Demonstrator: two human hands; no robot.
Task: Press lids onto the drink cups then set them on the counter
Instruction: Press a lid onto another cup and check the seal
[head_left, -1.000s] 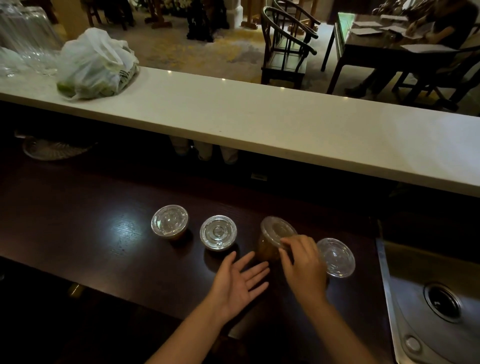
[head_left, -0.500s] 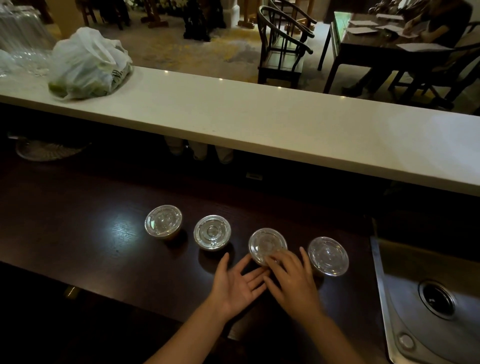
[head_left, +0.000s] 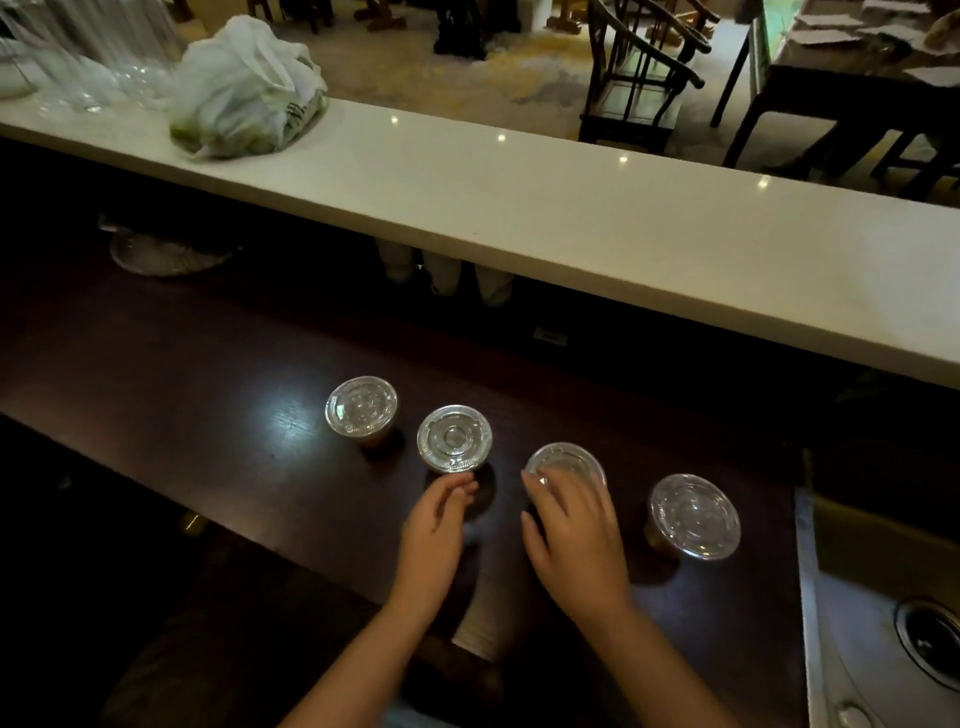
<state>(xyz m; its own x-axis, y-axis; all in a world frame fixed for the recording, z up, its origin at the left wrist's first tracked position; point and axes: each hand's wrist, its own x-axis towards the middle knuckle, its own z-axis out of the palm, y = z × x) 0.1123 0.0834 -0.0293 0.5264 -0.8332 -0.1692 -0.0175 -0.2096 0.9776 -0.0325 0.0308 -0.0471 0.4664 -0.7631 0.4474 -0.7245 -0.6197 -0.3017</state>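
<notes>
My right fingers (head_left: 550, 486) curl over the third cup's lid (head_left: 563, 460); my left hand (head_left: 436, 525) hovers loose, empty. I see all four cups lidded on the dark bench (head_left: 208, 415); the white counter (head_left: 571, 218) awaits.

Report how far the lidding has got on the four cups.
All four cups on the dark worktop wear lids. In hand: the right hand rests on the third cup, the left hand open beside the second cup. Left: none stands on the white counter yet.
</notes>
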